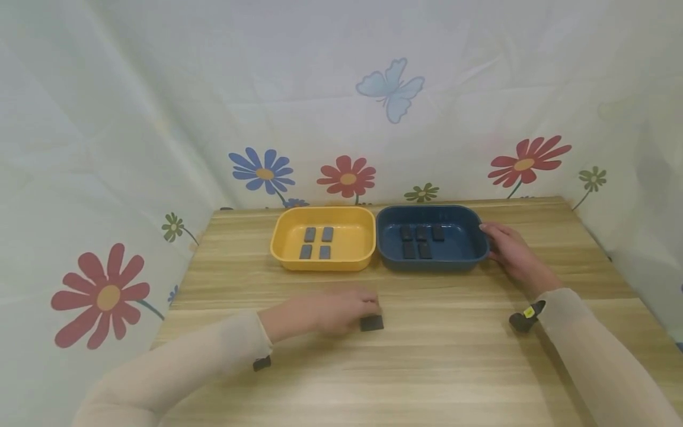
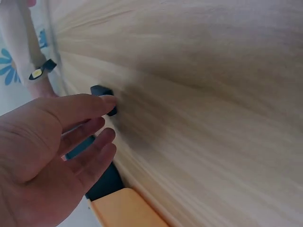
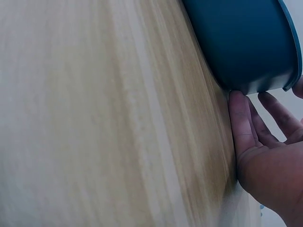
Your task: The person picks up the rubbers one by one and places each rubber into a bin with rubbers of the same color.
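A small dark flat tile (image 1: pixel 372 323) lies on the wooden table in front of the trays. My left hand (image 1: pixel 341 309) is right over it, fingertips close at its far edge in the head view. In the left wrist view the thumb (image 2: pixel 108 100) overlaps the tile, with the other fingers loosely bent and apart. At the right end of the blue tray (image 1: pixel 437 265), my right hand (image 1: pixel 509 249) touches the outer wall. The right wrist view shows its fairly straight fingers (image 3: pixel 242 116) against the tray's lower side, and one fingertip up by the rim.
Left of the blue tray and close beside it stands a yellow tray (image 1: pixel 322 265) with several grey tiles (image 1: pixel 328 235) inside. Several dark tiles (image 1: pixel 421 232) lie in the blue tray. A flowered curtain (image 1: pixel 299 107) hangs behind the table (image 1: pixel 443 367).
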The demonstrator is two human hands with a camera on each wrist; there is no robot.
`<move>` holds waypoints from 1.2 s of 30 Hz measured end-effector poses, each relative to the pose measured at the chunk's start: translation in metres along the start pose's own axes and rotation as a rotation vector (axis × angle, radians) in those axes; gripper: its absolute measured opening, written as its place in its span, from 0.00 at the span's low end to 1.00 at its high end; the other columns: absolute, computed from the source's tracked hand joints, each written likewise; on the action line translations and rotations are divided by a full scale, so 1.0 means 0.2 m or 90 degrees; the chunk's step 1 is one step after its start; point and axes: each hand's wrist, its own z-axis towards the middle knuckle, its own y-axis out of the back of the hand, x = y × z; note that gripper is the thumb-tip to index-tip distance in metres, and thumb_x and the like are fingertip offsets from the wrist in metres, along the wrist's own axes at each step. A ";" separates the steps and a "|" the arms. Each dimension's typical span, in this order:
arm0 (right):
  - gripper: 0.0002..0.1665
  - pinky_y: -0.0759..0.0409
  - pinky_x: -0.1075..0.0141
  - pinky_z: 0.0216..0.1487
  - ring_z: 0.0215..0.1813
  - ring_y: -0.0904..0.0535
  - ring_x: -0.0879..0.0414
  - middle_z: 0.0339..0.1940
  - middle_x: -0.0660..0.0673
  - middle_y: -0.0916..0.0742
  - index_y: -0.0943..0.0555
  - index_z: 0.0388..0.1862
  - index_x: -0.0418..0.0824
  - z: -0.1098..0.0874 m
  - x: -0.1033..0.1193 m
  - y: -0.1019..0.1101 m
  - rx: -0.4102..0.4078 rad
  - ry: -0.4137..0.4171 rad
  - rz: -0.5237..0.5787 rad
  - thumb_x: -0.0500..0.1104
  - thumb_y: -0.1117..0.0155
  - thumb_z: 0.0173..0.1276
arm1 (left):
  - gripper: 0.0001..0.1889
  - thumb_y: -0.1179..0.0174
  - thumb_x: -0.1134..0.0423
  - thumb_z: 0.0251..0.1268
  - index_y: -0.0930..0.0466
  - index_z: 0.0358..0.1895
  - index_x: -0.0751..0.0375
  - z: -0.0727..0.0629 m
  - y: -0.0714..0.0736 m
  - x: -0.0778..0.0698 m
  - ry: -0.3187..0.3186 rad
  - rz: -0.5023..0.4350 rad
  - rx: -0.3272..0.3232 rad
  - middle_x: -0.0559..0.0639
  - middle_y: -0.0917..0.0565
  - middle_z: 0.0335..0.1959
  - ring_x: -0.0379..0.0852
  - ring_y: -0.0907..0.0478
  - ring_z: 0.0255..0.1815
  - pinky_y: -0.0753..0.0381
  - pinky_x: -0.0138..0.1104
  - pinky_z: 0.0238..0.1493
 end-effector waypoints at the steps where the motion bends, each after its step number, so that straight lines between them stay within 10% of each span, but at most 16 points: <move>1: 0.31 0.15 0.71 0.49 0.53 0.20 0.67 0.54 0.58 0.19 0.31 0.74 0.38 0.00 0.00 0.00 -0.001 -0.001 -0.002 0.58 0.44 0.85 | 0.26 0.30 0.69 0.68 0.19 0.68 0.51 0.00 -0.01 0.00 0.001 0.004 0.000 0.44 0.19 0.63 0.41 0.24 0.64 0.23 0.34 0.68; 15: 0.33 0.16 0.72 0.49 0.53 0.21 0.68 0.53 0.60 0.19 0.33 0.77 0.37 0.01 0.00 0.00 -0.008 -0.010 -0.014 0.57 0.46 0.86 | 0.26 0.28 0.68 0.66 0.19 0.67 0.49 0.02 -0.03 0.00 -0.008 -0.004 -0.010 0.43 0.20 0.64 0.41 0.25 0.66 0.26 0.33 0.71; 24: 0.25 0.16 0.72 0.47 0.51 0.20 0.67 0.50 0.62 0.16 0.27 0.67 0.44 -0.01 0.00 0.00 -0.010 0.002 -0.014 0.58 0.44 0.84 | 0.22 0.22 0.52 0.61 0.16 0.55 0.53 0.04 -0.04 -0.01 0.002 -0.006 -0.024 0.42 0.21 0.50 0.36 0.25 0.50 0.22 0.27 0.55; 36: 0.24 0.17 0.73 0.48 0.52 0.22 0.67 0.52 0.60 0.18 0.28 0.70 0.43 0.00 0.00 0.01 -0.009 -0.014 -0.011 0.56 0.47 0.86 | 0.19 0.25 0.64 0.63 0.14 0.57 0.53 0.02 -0.04 -0.01 -0.020 -0.034 -0.056 0.42 0.19 0.51 0.35 0.23 0.52 0.22 0.25 0.57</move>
